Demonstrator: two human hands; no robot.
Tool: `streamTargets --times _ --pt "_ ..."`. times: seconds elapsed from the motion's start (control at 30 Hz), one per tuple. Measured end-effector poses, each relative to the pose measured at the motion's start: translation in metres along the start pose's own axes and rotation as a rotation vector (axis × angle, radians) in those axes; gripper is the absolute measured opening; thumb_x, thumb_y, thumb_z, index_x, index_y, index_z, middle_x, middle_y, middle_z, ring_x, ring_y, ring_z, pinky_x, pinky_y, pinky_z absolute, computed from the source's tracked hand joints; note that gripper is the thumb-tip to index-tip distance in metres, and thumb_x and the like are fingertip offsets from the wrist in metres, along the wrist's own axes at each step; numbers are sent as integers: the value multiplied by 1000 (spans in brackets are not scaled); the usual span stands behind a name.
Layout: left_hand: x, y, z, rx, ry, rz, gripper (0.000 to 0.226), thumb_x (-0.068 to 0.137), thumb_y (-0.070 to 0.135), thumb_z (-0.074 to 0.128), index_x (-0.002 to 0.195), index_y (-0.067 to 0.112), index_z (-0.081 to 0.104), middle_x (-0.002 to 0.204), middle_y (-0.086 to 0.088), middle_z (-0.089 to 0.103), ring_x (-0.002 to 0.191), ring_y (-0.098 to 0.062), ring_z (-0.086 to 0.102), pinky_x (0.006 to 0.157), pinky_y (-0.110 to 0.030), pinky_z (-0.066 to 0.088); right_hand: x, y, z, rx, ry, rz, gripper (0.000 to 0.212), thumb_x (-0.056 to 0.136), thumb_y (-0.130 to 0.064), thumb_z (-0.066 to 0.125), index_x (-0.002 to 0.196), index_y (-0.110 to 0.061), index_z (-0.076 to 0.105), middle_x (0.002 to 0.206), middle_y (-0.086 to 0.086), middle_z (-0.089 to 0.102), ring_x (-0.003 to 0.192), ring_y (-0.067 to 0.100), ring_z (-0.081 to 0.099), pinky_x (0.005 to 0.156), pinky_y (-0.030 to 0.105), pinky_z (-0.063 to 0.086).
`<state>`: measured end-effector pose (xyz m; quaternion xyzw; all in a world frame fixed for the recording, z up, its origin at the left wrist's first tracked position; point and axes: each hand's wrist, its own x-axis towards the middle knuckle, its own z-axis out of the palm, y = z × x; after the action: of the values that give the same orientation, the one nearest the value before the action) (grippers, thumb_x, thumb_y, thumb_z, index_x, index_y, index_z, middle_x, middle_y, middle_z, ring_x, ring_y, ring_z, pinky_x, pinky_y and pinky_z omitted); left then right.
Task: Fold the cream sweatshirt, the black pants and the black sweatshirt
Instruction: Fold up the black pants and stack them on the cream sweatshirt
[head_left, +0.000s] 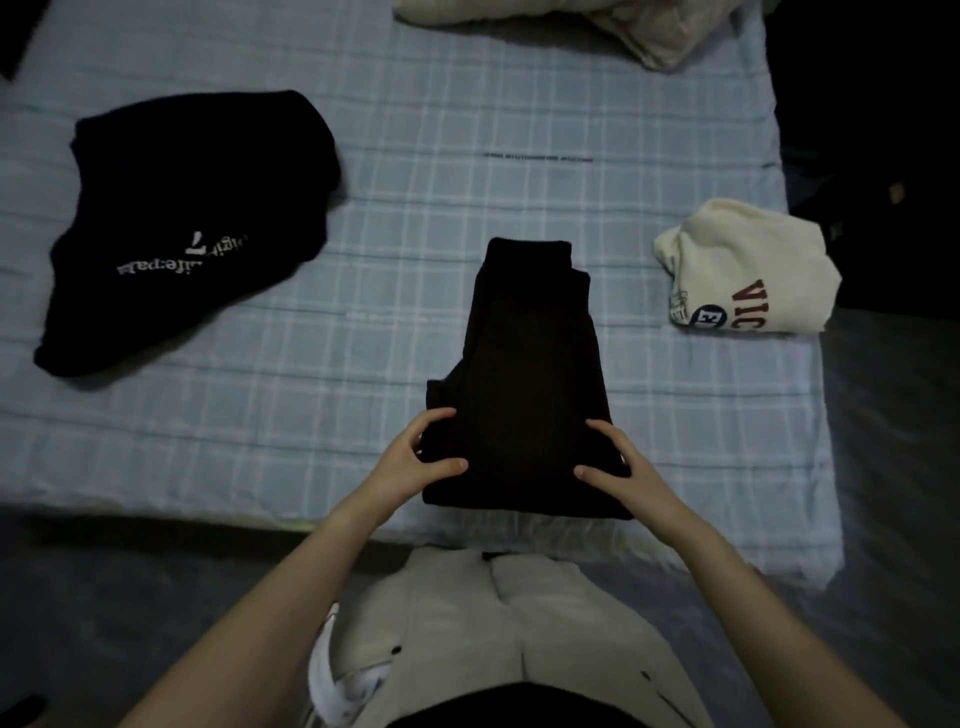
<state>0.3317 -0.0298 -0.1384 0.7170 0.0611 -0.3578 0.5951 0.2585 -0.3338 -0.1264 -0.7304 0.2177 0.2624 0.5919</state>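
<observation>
- Here, the left hand (415, 457) is gripping the near left corner of the black pants (524, 384), its fingers (434, 415) curling over the top of the cloth and the thumb pressing in at the near edge.
- The right hand (618, 467) is mirroring it on the near right corner, fingers (605, 431) lying on top of the cloth and the thumb pinching at the near edge.
- Between the two hands, the black pants are lying as a narrow folded stack on the bed (363, 312), running straight away from the fingers.
- Well off to the left of the left hand and farther away, the black sweatshirt (182, 228) is lying loose and rumpled, white lettering showing.
- To the right of the right hand and somewhat farther away, the cream sweatshirt (748, 270) is sitting as a compact folded bundle near the bed's right edge, red letters facing up.
- Far beyond the fingers, at the bed's far edge, a pale blanket (571, 26) is bunching up.
</observation>
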Motion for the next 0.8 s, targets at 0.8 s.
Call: streamTargets --times 0.8 --pt "181 91 -32 -101 160 -19 34 83 21 77 112 37 70 117 11 67 109 -4 62 84 -17 53 151 -100 -55 441 228 37 35 89 -8 68 118 -29 66 105 4 73 94 19 72 74 31 58"
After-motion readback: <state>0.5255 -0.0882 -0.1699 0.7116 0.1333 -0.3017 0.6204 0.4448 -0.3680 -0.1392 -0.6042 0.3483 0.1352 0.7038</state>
